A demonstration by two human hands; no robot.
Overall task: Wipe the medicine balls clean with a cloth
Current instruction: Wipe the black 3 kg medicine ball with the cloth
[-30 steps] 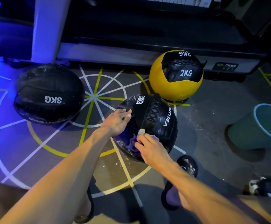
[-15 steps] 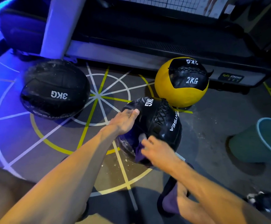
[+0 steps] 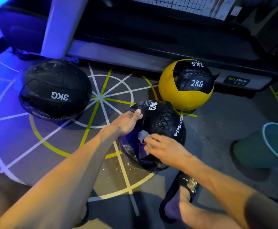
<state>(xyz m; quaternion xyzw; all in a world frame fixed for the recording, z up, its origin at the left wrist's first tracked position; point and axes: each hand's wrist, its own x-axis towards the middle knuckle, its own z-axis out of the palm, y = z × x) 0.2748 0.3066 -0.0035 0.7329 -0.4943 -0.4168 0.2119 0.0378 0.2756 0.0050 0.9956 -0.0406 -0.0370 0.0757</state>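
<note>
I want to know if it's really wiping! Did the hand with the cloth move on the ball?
Yes. The right hand with the cloth slid down the near 3KG ball, away from its lacing, then back up towards it.

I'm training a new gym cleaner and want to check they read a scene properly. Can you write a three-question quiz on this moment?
1. True or false: the right hand presses a cloth on the near black 3KG ball.
2. Which ball stands nearest the teal bucket? A) the far black 3KG ball B) the yellow 2KG ball C) neither, both equally far
3. What does the left hand rest on?

Key: 1 true; 2 B; 3 the top left of the near black 3KG ball, steadying it.
</note>
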